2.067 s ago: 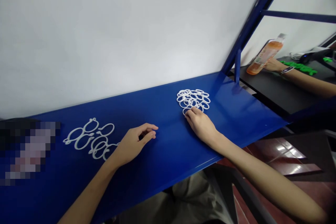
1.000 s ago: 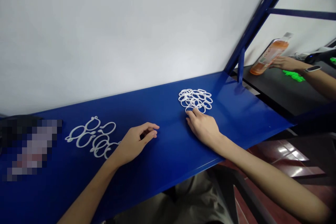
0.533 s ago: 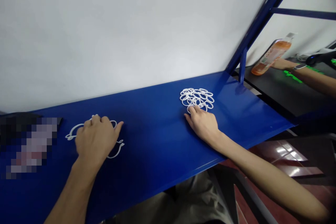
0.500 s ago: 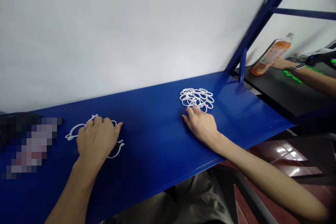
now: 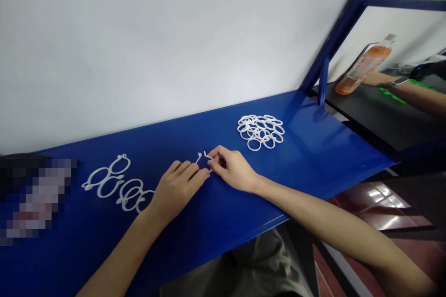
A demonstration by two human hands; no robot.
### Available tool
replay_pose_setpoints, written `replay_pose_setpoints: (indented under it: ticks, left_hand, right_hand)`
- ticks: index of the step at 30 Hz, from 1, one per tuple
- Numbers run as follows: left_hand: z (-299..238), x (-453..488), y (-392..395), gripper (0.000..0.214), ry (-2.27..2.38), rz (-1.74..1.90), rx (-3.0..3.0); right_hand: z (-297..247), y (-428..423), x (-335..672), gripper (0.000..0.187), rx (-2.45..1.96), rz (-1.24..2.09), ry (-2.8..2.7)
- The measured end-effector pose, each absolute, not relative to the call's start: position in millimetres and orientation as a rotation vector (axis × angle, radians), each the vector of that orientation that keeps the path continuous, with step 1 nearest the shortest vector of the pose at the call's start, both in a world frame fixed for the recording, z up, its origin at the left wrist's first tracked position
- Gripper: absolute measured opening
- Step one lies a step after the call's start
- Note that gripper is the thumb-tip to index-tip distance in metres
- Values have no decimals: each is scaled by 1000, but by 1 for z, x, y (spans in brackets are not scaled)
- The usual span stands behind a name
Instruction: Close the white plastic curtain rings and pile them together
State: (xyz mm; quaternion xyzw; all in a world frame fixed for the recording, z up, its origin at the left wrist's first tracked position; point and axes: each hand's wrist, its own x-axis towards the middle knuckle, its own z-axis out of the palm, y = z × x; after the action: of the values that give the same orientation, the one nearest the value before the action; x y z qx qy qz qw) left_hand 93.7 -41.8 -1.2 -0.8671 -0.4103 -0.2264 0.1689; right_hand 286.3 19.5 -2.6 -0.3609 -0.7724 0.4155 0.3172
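Note:
An open white plastic ring [image 5: 198, 159], its two ends parted and pointing up, is held between my hands just over the blue table. My left hand [image 5: 178, 191] is closed on its left side. On the other side, the fingertips of my right hand [image 5: 235, 169] pinch it. Left of my left hand lie several white rings [image 5: 110, 186], some linked or overlapping; my wrist partly hides the nearest. Beyond my right hand sits a heap of closed white rings [image 5: 261, 130].
The blue table [image 5: 195, 134] runs along a white wall [image 5: 156, 46]. A blurred-out item [image 5: 42, 199] lies at the left. At the right, past a blue post [image 5: 322, 86], a co-worker's hand [image 5: 376, 79] is by an orange drink bottle [image 5: 365, 67] on a dark table.
My left hand has moved right, away from the left rings. My right hand has drawn back left from the heap. Both now meet at an open ring.

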Motion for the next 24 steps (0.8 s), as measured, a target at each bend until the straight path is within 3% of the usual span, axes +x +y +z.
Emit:
replay_pose_setpoints:
  ticks: [2, 7, 12, 20, 24]
  left_hand:
    - [-2, 94, -42, 7, -1395, -942, -2417]
    - [0, 86, -39, 34, -2084, -1433, -2413]
    - [0, 85, -37, 33, -2258, -1532, -2492]
    - [-1, 91, -41, 25, -2169, -1460, -2581]
    - [-3, 89, -41, 25, -2239, -1538, -2541]
  right_hand:
    - [-2, 18, 290, 6, -925, 1110, -1998]
    - [2, 12, 294, 11, -871, 1125, -2026]
    - [-2, 9, 293, 12, -725, 981, -2203]
    - [-2, 5, 302, 26, -523, 662, -2525]
    - [0, -4, 297, 23, -681, 608, -2472]
